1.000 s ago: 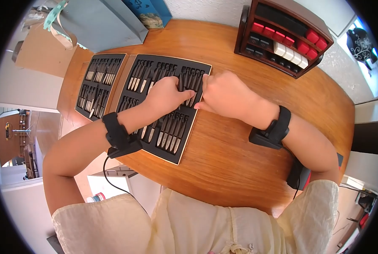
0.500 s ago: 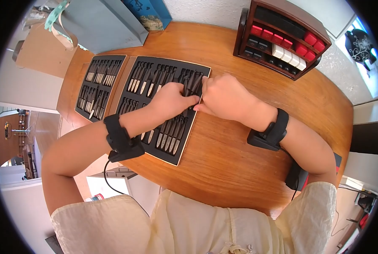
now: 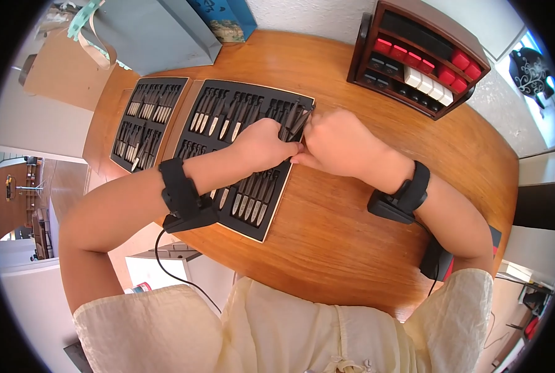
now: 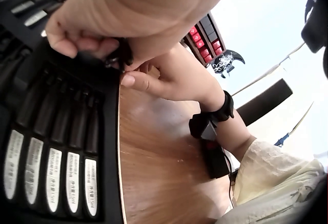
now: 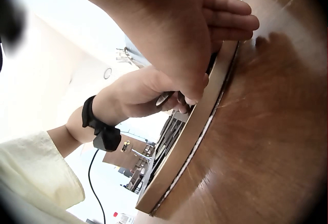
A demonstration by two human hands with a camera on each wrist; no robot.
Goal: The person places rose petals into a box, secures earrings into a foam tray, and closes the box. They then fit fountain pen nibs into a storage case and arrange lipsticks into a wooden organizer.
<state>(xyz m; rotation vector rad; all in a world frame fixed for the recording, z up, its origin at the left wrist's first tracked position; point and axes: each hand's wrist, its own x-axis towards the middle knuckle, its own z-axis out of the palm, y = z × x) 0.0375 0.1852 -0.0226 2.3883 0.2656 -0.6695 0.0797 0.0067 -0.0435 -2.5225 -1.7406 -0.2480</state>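
Note:
Several slim dark tubes (image 3: 294,122) stick up at a tilt from the upper right of the large black tray (image 3: 231,214), gripped by the left hand (image 3: 259,148) with its thumb pointing right. One held tube's rounded end (image 5: 164,99) shows beside the left hand (image 5: 134,95) in the right wrist view. Against the tray's right edge lies the right hand (image 3: 339,144), its thumb close to the left thumb. Three straight fingers (image 5: 230,19) of the right hand extend past the edge; its index finger is mostly hidden. Labelled tubes (image 4: 54,180) lie in slots nearer the body.
A smaller tray of tubes (image 3: 137,140) lies at the left, with grey (image 3: 159,37) and blue (image 3: 224,18) bags behind. A dark wooden rack (image 3: 436,102) with red and white blocks stands back right. A black and red object (image 3: 436,258) sits near the right elbow.
The left hand has moved slightly right, closer to the right hand. The tubes by its fingers have risen and tilted rightward out of their slots. The right hand has stayed at the tray's edge.

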